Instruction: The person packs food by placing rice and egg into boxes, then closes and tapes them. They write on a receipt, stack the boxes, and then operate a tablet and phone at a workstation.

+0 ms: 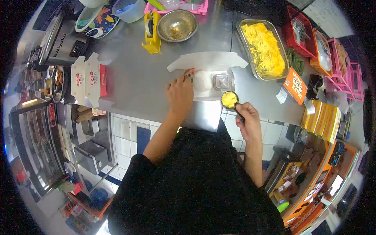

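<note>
My right hand [249,119] grips the handle of a small black scoop [236,107] filled with yellow scrambled egg [229,99]. The scoop is at the front right corner of an open white takeaway box [213,96]. Inside the box lie a mound of white rice [203,81] and a small clear lidded cup [221,82]. My left hand [181,93] reaches over the box's left side, fingers bent together by a small orange and dark item [189,73]. What those fingertips hold is hidden.
A metal tray of scrambled egg [264,50] stands at the back right, near an orange sign [295,85]. Behind the box are a steel bowl [177,26] and a yellow tape dispenser [151,33]. A second open box [89,79] and a slow cooker [64,41] stand left.
</note>
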### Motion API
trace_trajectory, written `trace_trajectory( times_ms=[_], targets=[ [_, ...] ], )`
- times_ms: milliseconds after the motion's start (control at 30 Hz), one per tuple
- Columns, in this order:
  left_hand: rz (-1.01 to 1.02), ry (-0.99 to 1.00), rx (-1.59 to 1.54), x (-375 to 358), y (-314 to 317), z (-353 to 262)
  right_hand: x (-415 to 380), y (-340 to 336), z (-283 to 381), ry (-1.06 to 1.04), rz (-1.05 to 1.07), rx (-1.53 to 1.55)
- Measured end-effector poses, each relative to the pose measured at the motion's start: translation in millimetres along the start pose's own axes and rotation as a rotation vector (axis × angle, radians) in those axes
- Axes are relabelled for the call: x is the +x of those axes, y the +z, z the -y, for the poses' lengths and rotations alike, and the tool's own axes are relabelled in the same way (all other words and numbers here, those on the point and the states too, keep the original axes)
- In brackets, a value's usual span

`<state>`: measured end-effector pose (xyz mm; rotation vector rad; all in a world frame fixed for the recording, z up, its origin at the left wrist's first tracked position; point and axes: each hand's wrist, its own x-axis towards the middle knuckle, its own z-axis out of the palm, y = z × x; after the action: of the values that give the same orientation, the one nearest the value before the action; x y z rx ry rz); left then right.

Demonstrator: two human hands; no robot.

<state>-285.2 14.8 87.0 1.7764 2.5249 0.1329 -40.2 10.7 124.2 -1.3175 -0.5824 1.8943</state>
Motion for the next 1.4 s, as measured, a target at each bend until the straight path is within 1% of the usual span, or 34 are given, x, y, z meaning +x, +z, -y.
trace_trajectory(
  times_ms=[67, 100, 167, 200, 233, 267, 300, 333, 367, 400, 433, 467, 533, 567, 633, 667, 700, 767, 800, 833, 867, 900, 967, 1000, 1033, 1067, 1100, 1133, 1200, 1233, 1300, 1333, 1400],
  targets=[
    [-0.102, 0.166, -0.004, 9, 7, 6, 4, 12, -8, -0.016, -0.013, -0.055],
    [-0.108, 0.168, -0.006, 13, 14, 9, 8, 17, -12, -0.029, -0.017, -0.111],
    [-0.041, 0.253, 0.003, 19, 25, 13, 22, 30, -23, -0.073, 0.008, -0.167],
    [-0.047, 0.257, 0.001, 21, 21, 16, 27, 42, -30, -0.183, 0.002, -0.248],
    [0.015, 0.218, -0.195, 22, 12, 21, 34, 51, -39, -0.290, -0.006, -0.328],
    [0.080, 0.175, -0.389, 24, 4, 27, 47, 56, -57, -0.534, -0.022, -0.535],
    [0.077, 0.176, -0.389, 23, -2, 33, 58, 59, -70, -0.779, -0.036, -0.743],
    [-0.030, 0.075, -0.657, 22, -8, 39, 63, 64, -68, -1.076, 0.031, -1.124],
    [-0.141, -0.033, -0.923, 19, -13, 45, 60, 71, -79, -0.908, 0.098, -1.309],
    [-0.145, -0.039, -0.924, 15, -19, 52, 56, 76, -83, -0.938, 0.137, -1.404],
    [-0.158, -0.131, -0.964, 10, -25, 58, 54, 80, -85, -0.968, 0.178, -1.499],
    [-0.178, -0.226, -1.005, 8, -30, 63, 53, 83, -85, -0.976, 0.191, -1.504],
    [-0.174, -0.281, -1.025, -3, -38, 69, 49, 82, -86, -0.901, 0.138, -1.534],
    [-0.157, -0.317, -1.042, -10, -38, 71, 46, 80, -84, -0.895, 0.157, -1.542],
    [-0.140, -0.354, -1.015, -18, -32, 75, 41, 77, -75, -0.906, 0.112, -1.485],
    [-0.122, -0.373, -0.984, -21, -29, 77, 40, 76, -74, -0.958, 0.087, -1.395],
    [-0.119, -0.377, -0.991, -25, -17, 79, 43, 71, -77, -0.955, 0.088, -1.403],
    [-0.215, -0.313, -1.076, -31, 7, 84, 53, 58, -81, -1.156, -0.016, -1.179],
    [-0.181, -0.337, -1.027, -32, 0, 82, 47, 56, -76, -1.162, -0.033, -1.189],
    [-0.144, -0.347, -0.988, -38, -8, 78, 31, 52, -65, -0.621, -0.004, -0.638],
    [-0.174, -0.337, -1.086, -35, 9, 69, 22, 34, -31, -0.150, -0.016, -0.075],
    [-0.213, -0.369, -1.149, -49, 28, 85, 14, 30, -7, -0.221, -0.094, -0.077],
    [-0.115, -0.429, -1.247, -60, 41, 97, 30, -23, 28, -0.451, -0.135, -0.161],
    [-0.121, -0.449, -1.254, -67, 46, 98, 29, -25, 62, -0.468, -0.258, -0.286],
    [-0.130, -0.473, -1.258, -71, 48, 97, 46, -37, 83, -0.712, -0.232, -0.357],
    [-0.128, -0.451, -1.262, -75, 46, 96, 73, -56, 101, -0.785, -0.224, -0.524],
    [-0.077, -0.468, -1.242, -78, 41, 94, 100, -68, 118, -0.797, -0.281, -0.752],
    [-0.028, -0.490, -1.215, -80, 38, 92, 116, -65, 137, -0.742, -0.280, -1.008],
    [-0.016, -0.499, -1.219, -84, 41, 84, 171, -77, 148, -0.933, -0.071, -1.253],
    [-0.001, -0.525, -1.229, -87, 41, 80, 192, -78, 150, -0.924, -0.066, -1.236],
    [-0.005, -0.530, -1.178, -93, 31, 66, 220, -73, 146, -0.897, 0.102, -1.491],
    [-0.011, -0.532, -1.148, -96, 27, 61, 225, -71, 143, -0.937, 0.178, -1.494],
    [0.009, -0.595, -1.173, -104, 28, 60, 212, -70, 143, -0.895, 0.243, -1.524]
  ],
)
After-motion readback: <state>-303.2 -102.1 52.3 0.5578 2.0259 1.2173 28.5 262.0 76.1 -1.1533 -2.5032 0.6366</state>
